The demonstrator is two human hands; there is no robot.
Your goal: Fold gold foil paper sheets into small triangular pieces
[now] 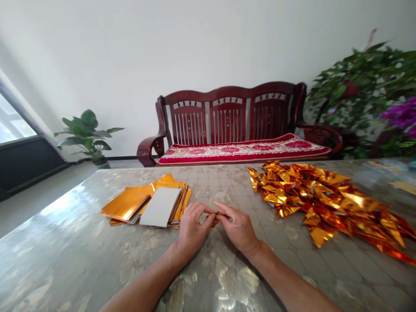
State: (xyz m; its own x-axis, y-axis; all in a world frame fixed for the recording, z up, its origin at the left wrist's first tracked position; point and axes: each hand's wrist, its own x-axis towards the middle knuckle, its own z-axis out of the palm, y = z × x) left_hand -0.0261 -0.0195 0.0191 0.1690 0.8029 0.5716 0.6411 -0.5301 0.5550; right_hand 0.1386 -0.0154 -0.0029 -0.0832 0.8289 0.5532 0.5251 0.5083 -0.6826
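Observation:
Both hands meet at the middle of the table. My left hand (192, 229) and my right hand (238, 227) each pinch a small folded piece of gold foil paper (216, 215) between fingertips; most of it is hidden by the fingers. To the left lies a stack of flat gold foil sheets (130, 203) with a grey-backed sheet (160, 207) on top. A large heap of folded gold foil pieces (328, 200) spreads to the right.
The glossy marble-patterned table (81, 255) fills the foreground. Behind it stands a dark red wooden bench (230, 112) with a red cushion (243, 151). A potted plant (87, 134) stands at the left wall, leafy plants with purple flowers (373, 95) at right.

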